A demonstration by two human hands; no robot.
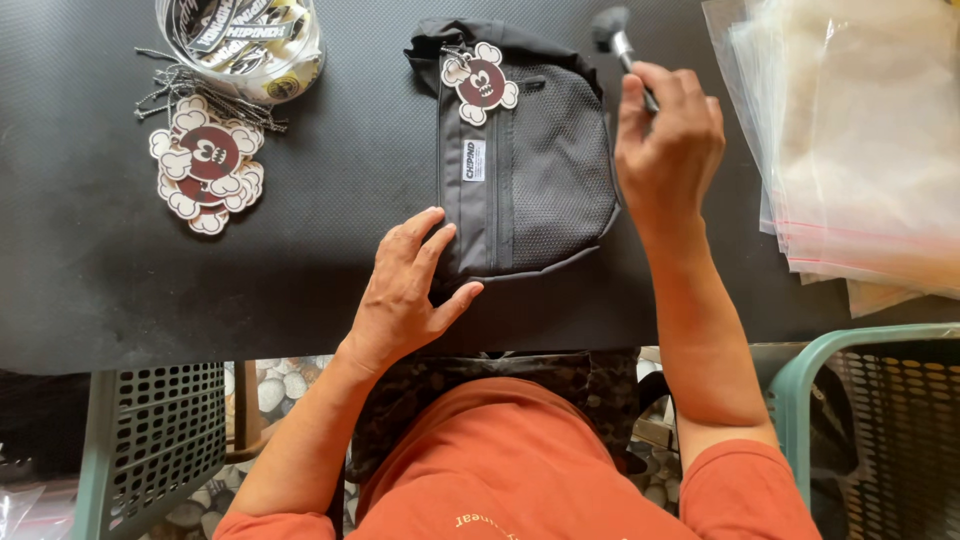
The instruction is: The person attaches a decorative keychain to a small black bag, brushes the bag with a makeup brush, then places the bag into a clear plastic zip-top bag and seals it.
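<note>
Bright even daylight, soft shadows, sharp focus, glare on plastic bags (860, 130)

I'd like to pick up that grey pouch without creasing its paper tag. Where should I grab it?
Probably by the near bottom edge of the grey pouch, coming from the person's side. It lies flat, the cartoon tag hangs at the far top end, and the left hand already rests on that near corner.

Left hand (405, 290) flat, palm down, fingers spread and pointing forward, thumb splayed right, forearm angled in from lower left. Right hand (668, 140) raised, fingers curled in closed grip, back toward camera, wrist bent, forearm nearly vertical, elbow low.
</note>
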